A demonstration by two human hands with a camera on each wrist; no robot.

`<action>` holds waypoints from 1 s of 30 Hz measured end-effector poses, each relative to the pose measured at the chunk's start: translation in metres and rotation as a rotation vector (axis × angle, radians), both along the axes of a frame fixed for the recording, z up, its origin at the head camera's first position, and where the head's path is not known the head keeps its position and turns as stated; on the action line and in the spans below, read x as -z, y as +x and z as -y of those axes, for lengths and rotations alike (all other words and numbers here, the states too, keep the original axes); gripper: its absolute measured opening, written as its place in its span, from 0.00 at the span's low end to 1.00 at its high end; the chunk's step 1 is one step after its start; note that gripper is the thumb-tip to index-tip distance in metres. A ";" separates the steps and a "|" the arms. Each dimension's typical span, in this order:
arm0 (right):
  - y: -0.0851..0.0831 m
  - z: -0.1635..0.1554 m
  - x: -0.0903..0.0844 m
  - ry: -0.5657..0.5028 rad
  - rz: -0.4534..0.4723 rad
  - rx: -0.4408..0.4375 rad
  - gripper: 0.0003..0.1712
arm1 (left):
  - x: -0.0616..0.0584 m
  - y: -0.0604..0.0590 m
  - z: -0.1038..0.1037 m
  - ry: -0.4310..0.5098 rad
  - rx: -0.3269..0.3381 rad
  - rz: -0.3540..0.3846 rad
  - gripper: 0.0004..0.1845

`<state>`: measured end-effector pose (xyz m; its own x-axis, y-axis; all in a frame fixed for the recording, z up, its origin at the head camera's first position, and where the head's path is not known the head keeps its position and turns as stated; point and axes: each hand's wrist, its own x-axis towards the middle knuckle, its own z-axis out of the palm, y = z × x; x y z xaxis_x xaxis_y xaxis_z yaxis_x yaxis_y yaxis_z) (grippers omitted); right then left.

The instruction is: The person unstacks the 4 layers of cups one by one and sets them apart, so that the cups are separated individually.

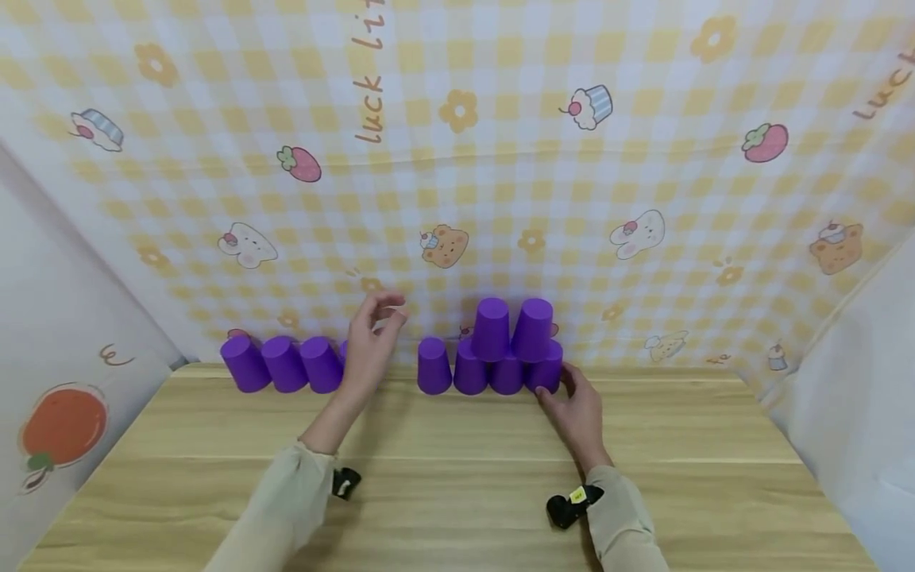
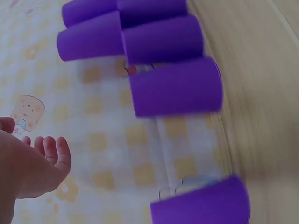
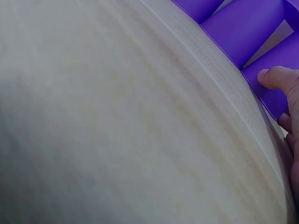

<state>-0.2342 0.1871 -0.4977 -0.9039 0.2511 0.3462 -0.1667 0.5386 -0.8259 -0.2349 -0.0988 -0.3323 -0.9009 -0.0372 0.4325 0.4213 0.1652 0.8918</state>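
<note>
Purple cups stand upside down along the table's far edge. On the left is a row of three cups (image 1: pixel 283 364), with one more half hidden behind my left hand (image 1: pixel 370 349). That hand is raised above the table with loosely curved fingers and holds nothing; in the left wrist view the left hand (image 2: pixel 32 163) hangs empty near a single cup (image 2: pixel 175 86). On the right, several cups form a bottom row (image 1: pixel 469 371) with two cups (image 1: pixel 511 328) stacked on top. My right hand (image 1: pixel 575 401) holds the rightmost bottom cup (image 1: pixel 547 372), its thumb (image 3: pixel 275 77) on that cup's side (image 3: pixel 273 100).
The wooden table (image 1: pixel 457 477) stretches toward me. A yellow checked cloth wall (image 1: pixel 457 199) rises just behind the cups. White side panels (image 1: pixel 851 381) close in both sides, and wrist cameras (image 1: pixel 568 507) sit on both sleeves.
</note>
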 end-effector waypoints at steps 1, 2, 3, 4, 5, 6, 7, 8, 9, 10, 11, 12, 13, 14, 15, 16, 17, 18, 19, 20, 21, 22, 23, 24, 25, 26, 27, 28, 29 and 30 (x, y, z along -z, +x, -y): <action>0.000 0.000 -0.001 0.000 -0.002 -0.001 0.32 | 0.001 0.000 -0.004 0.038 0.004 0.021 0.13; 0.000 0.000 -0.001 -0.003 -0.002 -0.003 0.32 | 0.002 0.000 -0.009 0.072 0.001 0.034 0.13; 0.000 -0.001 -0.001 -0.002 -0.003 -0.007 0.32 | 0.004 0.001 -0.013 0.087 -0.003 0.045 0.13; 0.001 -0.001 -0.002 -0.003 0.000 -0.005 0.32 | 0.006 0.000 -0.018 0.103 -0.003 0.052 0.13; 0.001 -0.002 -0.002 -0.003 0.002 -0.003 0.32 | 0.010 0.000 -0.022 0.114 -0.004 0.061 0.13; 0.001 -0.003 -0.002 -0.008 0.001 -0.004 0.33 | 0.013 0.000 -0.027 0.123 0.000 0.068 0.13; 0.002 -0.003 -0.003 -0.010 0.003 -0.001 0.33 | 0.017 -0.001 -0.031 0.132 0.005 0.073 0.13; 0.003 -0.004 -0.003 -0.008 0.003 -0.001 0.33 | 0.021 -0.001 -0.035 0.141 0.015 0.073 0.13; 0.003 -0.004 -0.002 -0.006 0.003 -0.001 0.33 | 0.025 -0.001 -0.039 0.147 0.022 0.073 0.13; 0.003 -0.004 -0.002 -0.006 0.005 0.001 0.33 | 0.030 -0.002 -0.042 0.156 0.026 0.066 0.13; 0.003 -0.004 -0.002 -0.003 0.006 0.001 0.33 | 0.033 -0.002 -0.045 0.161 0.030 0.057 0.13; 0.003 -0.004 -0.001 -0.005 0.006 -0.001 0.33 | 0.035 -0.001 -0.048 0.165 0.032 0.048 0.13; 0.002 -0.003 -0.001 -0.005 0.006 -0.001 0.33 | 0.037 -0.001 -0.051 0.166 0.035 0.038 0.13; 0.001 -0.002 0.000 -0.007 0.005 -0.001 0.33 | 0.038 -0.001 -0.053 0.162 0.037 0.026 0.14; 0.001 -0.001 0.000 -0.012 -0.001 -0.002 0.33 | 0.039 0.000 -0.056 0.159 0.037 0.016 0.14; 0.001 0.000 0.001 -0.015 0.000 -0.001 0.33 | 0.038 0.001 -0.059 0.154 0.037 0.005 0.15; 0.000 0.001 0.002 -0.018 -0.001 -0.002 0.33 | 0.038 0.003 -0.062 0.147 0.038 -0.003 0.16; 0.000 0.002 0.002 -0.025 -0.003 -0.005 0.33 | 0.038 0.004 -0.065 0.135 0.041 -0.006 0.17; 0.000 0.002 0.003 -0.026 -0.003 -0.007 0.33 | 0.037 0.006 -0.069 0.125 0.055 -0.013 0.19; 0.000 0.002 0.003 -0.027 -0.004 -0.005 0.33 | 0.036 0.008 -0.072 0.114 0.064 -0.025 0.20; 0.000 0.002 0.003 -0.026 -0.006 -0.007 0.32 | 0.035 0.009 -0.076 0.105 0.073 -0.035 0.21; 0.000 0.002 0.003 -0.029 -0.005 -0.006 0.32 | 0.034 0.010 -0.079 0.091 0.079 -0.041 0.21; 0.000 0.002 0.003 -0.029 -0.009 -0.006 0.32 | 0.033 0.011 -0.081 0.081 0.084 -0.044 0.21; 0.000 0.001 0.002 -0.030 -0.011 -0.004 0.32 | 0.032 0.012 -0.083 0.076 0.093 -0.043 0.21; 0.000 0.001 0.002 -0.024 -0.013 -0.005 0.32 | 0.032 0.012 -0.085 0.075 0.099 -0.041 0.21; 0.000 0.001 0.001 -0.020 -0.014 -0.004 0.32 | 0.032 0.012 -0.086 0.073 0.100 -0.038 0.21; 0.000 0.000 0.001 -0.019 -0.014 -0.008 0.32 | 0.032 0.012 -0.086 0.067 0.108 -0.026 0.22; 0.000 0.000 0.000 -0.019 -0.013 -0.008 0.32 | 0.032 0.011 -0.086 0.059 0.120 -0.015 0.22; 0.000 0.000 0.000 -0.017 -0.010 -0.006 0.32 | 0.032 0.011 -0.086 0.050 0.135 -0.007 0.23; 0.001 0.000 0.000 -0.017 -0.007 -0.004 0.32 | 0.033 0.010 -0.085 0.040 0.153 0.002 0.24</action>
<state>-0.2335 0.1872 -0.4980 -0.9025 0.2537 0.3480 -0.1743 0.5237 -0.8339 -0.2250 -0.0138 -0.3654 -0.8983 0.0834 0.4315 0.4369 0.0640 0.8972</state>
